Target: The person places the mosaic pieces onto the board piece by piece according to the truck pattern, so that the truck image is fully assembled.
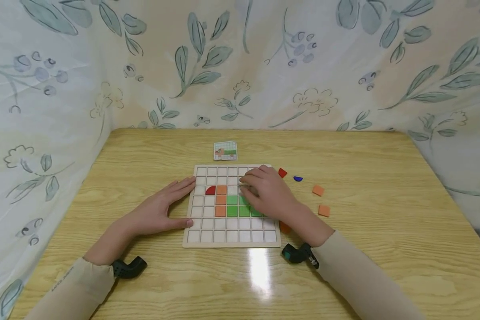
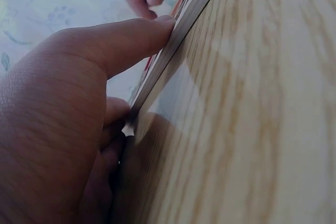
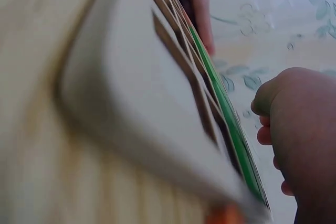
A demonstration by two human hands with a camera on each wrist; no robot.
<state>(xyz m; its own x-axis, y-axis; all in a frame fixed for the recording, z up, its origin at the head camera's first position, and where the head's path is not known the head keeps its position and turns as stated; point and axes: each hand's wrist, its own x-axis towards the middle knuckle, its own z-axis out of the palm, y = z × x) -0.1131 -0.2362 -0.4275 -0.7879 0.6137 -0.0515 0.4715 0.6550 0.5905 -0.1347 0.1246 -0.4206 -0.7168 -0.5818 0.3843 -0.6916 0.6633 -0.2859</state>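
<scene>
- Floral cloth, pale with grey-green leaves, drapes round three sides of a glossy wood-grain table (image 1: 144,155); a bright glare sits on the varnish near the front edge.
- A flat wooden grid board (image 1: 232,231) lies in the middle of the table, with square cells, pale raised ribs and rounded corners.
- In its cells sit matte orange squares (image 1: 221,200), green squares (image 1: 233,205) and one red quarter-round piece (image 1: 210,190).
- The left hand (image 1: 160,209) lies flat on the table, fingers straight, thumb and fingertips pressed against the board's left edge; it grips nothing.
- The right hand (image 1: 266,191) rests over the board's right part, fingers loosely bent down onto the cells. Whether a piece is pinched beneath them I cannot tell, since the hand hides that spot.
- Loose pieces lie right of the board: a red piece (image 1: 282,173), a blue half-round (image 1: 298,178) and two orange squares (image 1: 318,190).
- A small pattern card (image 1: 226,150) lies beyond the board's far edge.
- Risk, as I judge it: the slick table could let the light board slide if the left hand eases off, and seated pieces could be nudged out.
- The right forearm lies near an orange piece (image 1: 285,228) at the board's corner and might sweep it away.
</scene>
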